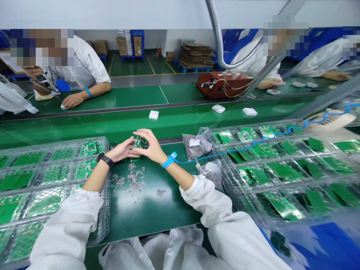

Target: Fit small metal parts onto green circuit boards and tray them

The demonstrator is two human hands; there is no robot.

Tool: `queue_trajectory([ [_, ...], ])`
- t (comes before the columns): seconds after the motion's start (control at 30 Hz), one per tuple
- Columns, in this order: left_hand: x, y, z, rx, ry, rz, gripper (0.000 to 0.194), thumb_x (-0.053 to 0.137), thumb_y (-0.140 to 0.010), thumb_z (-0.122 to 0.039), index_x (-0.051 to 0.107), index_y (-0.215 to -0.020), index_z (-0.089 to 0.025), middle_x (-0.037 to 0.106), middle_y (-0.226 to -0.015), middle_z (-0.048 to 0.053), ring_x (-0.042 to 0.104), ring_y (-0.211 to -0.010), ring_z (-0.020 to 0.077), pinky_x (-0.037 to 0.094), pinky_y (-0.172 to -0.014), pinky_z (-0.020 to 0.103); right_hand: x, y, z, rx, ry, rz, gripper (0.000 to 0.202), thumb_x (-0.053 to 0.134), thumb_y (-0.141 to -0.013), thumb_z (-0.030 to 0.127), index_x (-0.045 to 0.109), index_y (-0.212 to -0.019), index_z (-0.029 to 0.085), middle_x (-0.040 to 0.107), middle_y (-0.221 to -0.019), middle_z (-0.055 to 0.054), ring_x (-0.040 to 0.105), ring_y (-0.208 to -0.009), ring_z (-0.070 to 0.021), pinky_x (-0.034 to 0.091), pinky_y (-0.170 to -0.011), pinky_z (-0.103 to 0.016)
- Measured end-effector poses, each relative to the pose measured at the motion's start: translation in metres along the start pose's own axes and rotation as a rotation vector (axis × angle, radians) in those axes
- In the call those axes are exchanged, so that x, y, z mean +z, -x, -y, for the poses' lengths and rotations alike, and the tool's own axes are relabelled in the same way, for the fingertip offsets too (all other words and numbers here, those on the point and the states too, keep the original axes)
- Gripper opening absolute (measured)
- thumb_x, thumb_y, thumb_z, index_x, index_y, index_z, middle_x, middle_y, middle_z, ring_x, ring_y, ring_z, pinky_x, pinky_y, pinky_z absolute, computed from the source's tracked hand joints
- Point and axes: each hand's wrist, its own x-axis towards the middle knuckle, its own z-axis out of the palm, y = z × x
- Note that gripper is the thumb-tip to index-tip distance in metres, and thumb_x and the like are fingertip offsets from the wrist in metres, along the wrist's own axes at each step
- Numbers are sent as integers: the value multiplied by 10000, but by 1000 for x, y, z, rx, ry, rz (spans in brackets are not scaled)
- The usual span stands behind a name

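Observation:
Near the far edge of the green work mat (157, 210), my right hand (150, 144) grips a small green circuit board (140, 142) between thumb and fingers. My left hand (122, 149) is at the board's left side, its fingers touching or just beside it; its exact hold is hard to make out. Below the hands, small metal parts (135, 178) lie scattered, with a smaller pile (161, 192) to their right. Another green board is partly hidden under my hands. A bag of small parts (194, 146) lies right of my right hand, with a second bag (211, 172) nearer me.
Clear trays of green boards stand on the left (105, 210) and right (239, 202). A blue cord (213, 154) runs rightward from my right wrist. White cases (153, 114) sit on the green belt (112, 125). People work beyond it, near a red machine (225, 84).

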Motion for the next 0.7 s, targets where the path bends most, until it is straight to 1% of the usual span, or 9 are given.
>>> queue_trajectory([
  [0.03, 3, 1, 0, -12, 27, 41, 402, 599, -925, -581, 677, -1118, -237, 733, -979, 95, 742, -885, 267, 631, -831, 473, 1, 1, 3, -26, 19, 31, 580, 723, -910, 460, 551, -1447, 325, 485, -1437, -91, 474, -1391, -311, 412, -1194, -527],
  [0.07, 6, 2, 0, 1, 38, 44, 331, 653, -904, -514, 686, -1085, -239, 734, -971, 82, 739, -872, 257, 637, -819, 458, 2, 4, 5, -58, 41, 63, 545, 698, -931, 446, 556, -1444, 324, 477, -1450, -90, 459, -1405, -314, 403, -1199, -536],
  [0.17, 17, 6, 2, 82, 58, -76, 225, 725, -817, -308, 696, -1021, -215, 746, -965, 71, 732, -864, 239, 648, -802, 419, 8, 18, 1, -144, 132, 111, 402, 638, -976, 407, 632, -1361, 292, 500, -1457, -97, 396, -1452, -326, 367, -1216, -555],
  [0.23, 22, 8, 4, 128, 81, -185, 260, 712, -787, -245, 688, -1042, -197, 760, -1023, 87, 736, -916, 245, 645, -841, 429, 9, 35, -6, -122, 180, 95, 343, 604, -997, 395, 666, -1306, 260, 565, -1385, -115, 453, -1392, -322, 401, -1177, -544],
  [0.27, 24, 9, 5, 142, 89, -243, 270, 697, -784, -235, 680, -1050, -188, 765, -1043, 96, 740, -921, 246, 641, -861, 444, 8, 45, -9, -82, 192, 97, 323, 581, -1011, 389, 675, -1284, 245, 608, -1314, -122, 520, -1307, -311, 441, -1129, -525],
  [0.33, 24, 11, 8, 154, 82, -351, 246, 667, -796, -241, 661, -1031, -172, 774, -1036, 111, 752, -882, 238, 633, -887, 470, 7, 65, -17, 6, 195, 179, 276, 530, -1039, 362, 699, -1216, 235, 676, -1133, -108, 613, -1084, -272, 502, -1012, -475],
  [0.43, 26, 13, 13, 167, 26, -441, 227, 649, -815, -272, 632, -1019, -174, 779, -1012, 110, 761, -829, 226, 627, -890, 474, 7, 85, -28, 53, 204, 354, 200, 602, -1011, 351, 725, -1108, 226, 692, -1016, -80, 611, -938, -242, 505, -920, -418],
  [0.53, 30, 15, 19, 166, -62, -446, 255, 667, -820, -302, 615, -1040, -183, 777, -998, 97, 761, -808, 220, 631, -859, 449, 9, 91, -33, 62, 249, 410, 134, 684, -966, 326, 723, -1021, 211, 667, -998, -73, 584, -924, -232, 483, -890, -387],
  [0.7, 40, 18, 27, 172, -231, -394, 261, 680, -812, -364, 606, -983, -181, 768, -990, 95, 745, -787, 212, 626, -789, 399, 8, 91, -31, 130, 201, 360, 101, 633, -992, 268, 663, -925, 199, 635, -900, -46, 554, -879, -211, 452, -872, -353],
])
